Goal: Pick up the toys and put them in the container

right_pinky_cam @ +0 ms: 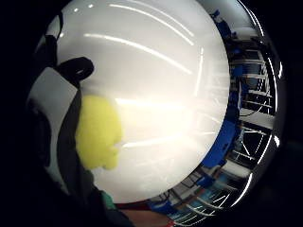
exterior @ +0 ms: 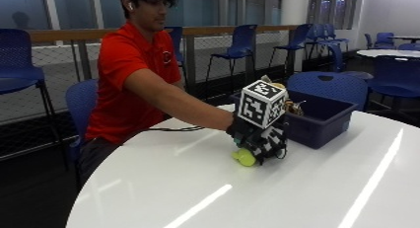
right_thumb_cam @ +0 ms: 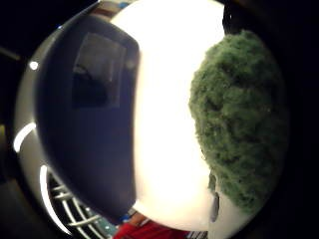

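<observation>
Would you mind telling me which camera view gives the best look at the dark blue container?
The outside view: the dark blue container shows whole there, on the white table just beyond the gloved right hand. The thumb side palm view shows only its dark wall and part of the inside. I cannot make it out in the little finger side view.

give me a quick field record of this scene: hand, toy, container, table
hand: gloved right hand low over the table, grip curled round a toy
toy: yellow-green toy under the hand, at the table surface; the thumb side palm view shows a fuzzy green part close to the palm
container: dark blue bin beside the hand, some items already inside
table: white round table, glossy
task state: this toy not yet in the bin
</observation>
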The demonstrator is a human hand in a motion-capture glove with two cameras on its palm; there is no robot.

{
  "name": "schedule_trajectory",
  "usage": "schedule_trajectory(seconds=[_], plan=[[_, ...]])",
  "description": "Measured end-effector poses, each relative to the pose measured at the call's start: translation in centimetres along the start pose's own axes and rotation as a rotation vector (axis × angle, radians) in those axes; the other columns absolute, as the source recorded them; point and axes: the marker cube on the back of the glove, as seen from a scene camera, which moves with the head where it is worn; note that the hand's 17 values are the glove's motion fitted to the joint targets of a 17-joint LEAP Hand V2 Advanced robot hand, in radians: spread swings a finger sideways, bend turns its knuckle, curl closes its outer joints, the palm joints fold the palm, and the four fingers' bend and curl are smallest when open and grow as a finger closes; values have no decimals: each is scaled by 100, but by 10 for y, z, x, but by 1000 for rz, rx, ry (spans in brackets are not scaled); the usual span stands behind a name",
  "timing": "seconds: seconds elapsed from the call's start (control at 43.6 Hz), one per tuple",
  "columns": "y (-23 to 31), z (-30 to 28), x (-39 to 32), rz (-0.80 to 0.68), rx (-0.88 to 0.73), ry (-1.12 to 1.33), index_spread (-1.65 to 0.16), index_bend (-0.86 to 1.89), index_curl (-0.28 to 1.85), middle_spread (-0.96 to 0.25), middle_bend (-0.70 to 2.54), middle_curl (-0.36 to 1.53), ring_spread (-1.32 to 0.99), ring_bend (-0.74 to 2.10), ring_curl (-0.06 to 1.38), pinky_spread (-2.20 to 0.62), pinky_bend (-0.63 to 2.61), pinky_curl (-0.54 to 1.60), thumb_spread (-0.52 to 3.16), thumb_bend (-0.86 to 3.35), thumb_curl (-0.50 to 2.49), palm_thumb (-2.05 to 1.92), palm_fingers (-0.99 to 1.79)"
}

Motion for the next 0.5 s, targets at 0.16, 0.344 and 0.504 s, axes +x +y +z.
schedule_trajectory(seconds=[0.16,0.344,0.504], plan=[[11,-19,21,46,-16,-49,-44,52,36,-44,89,64,-53,118,68,-41,94,45,76,26,78,75,92],[26,-83,19,31,63,-65,-45,59,43,-47,94,74,-54,122,72,-42,98,47,64,26,86,74,83],[41,-160,-4,5,159,-36,-46,63,50,-49,98,82,-54,126,75,-42,102,50,57,26,92,72,76]])
